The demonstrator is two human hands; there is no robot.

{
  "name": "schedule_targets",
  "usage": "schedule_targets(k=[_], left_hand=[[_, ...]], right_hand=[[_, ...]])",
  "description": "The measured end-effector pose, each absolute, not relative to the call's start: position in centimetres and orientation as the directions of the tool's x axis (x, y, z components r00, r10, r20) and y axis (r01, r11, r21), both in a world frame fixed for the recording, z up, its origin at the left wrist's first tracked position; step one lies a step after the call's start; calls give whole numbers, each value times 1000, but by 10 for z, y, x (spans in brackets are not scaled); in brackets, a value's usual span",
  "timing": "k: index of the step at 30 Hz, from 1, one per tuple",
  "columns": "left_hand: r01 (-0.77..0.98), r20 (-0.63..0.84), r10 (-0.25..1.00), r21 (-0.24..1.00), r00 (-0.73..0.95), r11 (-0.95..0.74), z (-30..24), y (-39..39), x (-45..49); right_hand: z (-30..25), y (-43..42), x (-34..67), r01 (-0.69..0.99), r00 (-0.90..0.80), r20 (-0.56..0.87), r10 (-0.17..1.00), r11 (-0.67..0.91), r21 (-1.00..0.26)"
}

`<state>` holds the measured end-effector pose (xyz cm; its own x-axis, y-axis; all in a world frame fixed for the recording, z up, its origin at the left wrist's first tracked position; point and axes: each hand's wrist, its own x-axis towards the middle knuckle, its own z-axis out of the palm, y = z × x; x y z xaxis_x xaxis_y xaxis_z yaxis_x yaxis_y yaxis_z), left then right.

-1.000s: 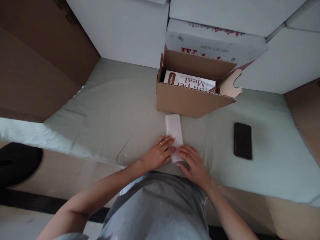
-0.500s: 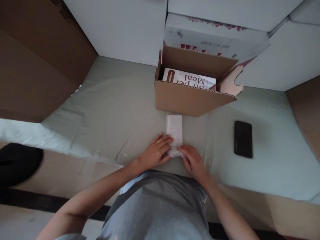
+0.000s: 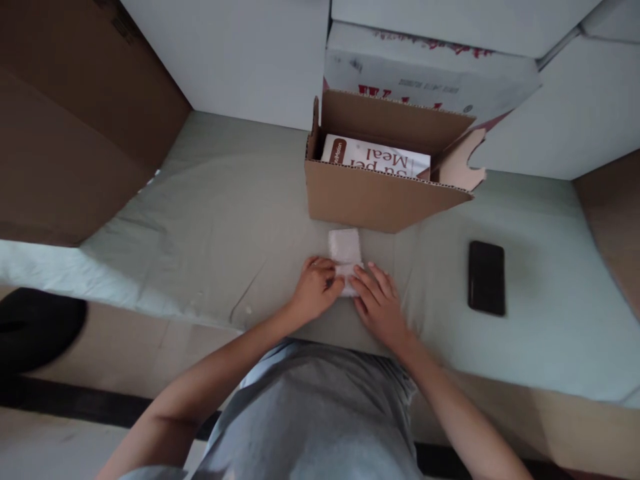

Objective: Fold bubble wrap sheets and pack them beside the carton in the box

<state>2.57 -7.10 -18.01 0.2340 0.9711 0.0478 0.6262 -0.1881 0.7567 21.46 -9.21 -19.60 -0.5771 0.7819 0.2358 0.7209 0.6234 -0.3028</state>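
A white, textured strip that looks like bubble wrap (image 3: 345, 247) lies on the green cloth, its near end folded back over itself. My left hand (image 3: 316, 287) is at the fold's left edge, fingers curled and thumb pressed onto the wrap, gripping it. From the right, my right hand (image 3: 383, 300) rests its outstretched, slightly spread fingers on the folded part. The fingers cover both sides of the fold. Just beyond the strip stands an open cardboard box (image 3: 385, 197), holding a white carton (image 3: 377, 155) with "Super Meal" printed on it, seen upside down.
A black phone (image 3: 487, 278) lies to the right on the green cloth (image 3: 240, 187). A large brown box (image 3: 90, 133) stands at the left, and another brown surface (image 3: 613, 213) at the right. White boxes (image 3: 250, 60) line the back. A black round object (image 3: 40, 330) is below the left edge.
The near end of the strip has been folded away from me, so the strip is shorter. Both hands have moved slightly forward, and the right fingers have spread onto the fold.
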Motion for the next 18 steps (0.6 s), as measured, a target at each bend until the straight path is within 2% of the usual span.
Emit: schedule_targets(k=[4,7,9,12,15,18], left_hand=[[545,99,959,804,267,-235,-175,-72,19],[514,220,931,785,291,-346,-171,-79,7],[513,269,861,712,431,-479,-171,-84,2],[502,223,767,641,602,-580,-178,-89,0],[508,201,779,656,595,-558,-185,-93,3],[496,190,855,746,482,-445,-188,-95,7]], right_hand=[[-194,-79,214,681,-620,241,747,665,-306],[-185,-76,217,649,-630,244,737,672,-357],[-178,-77,220,623,-644,232,729,676,-394],[-169,-79,222,579,-681,206,703,689,-436],[-167,-80,223,537,-690,185,699,667,-516],[-170,-79,222,529,-613,198,765,584,-616]])
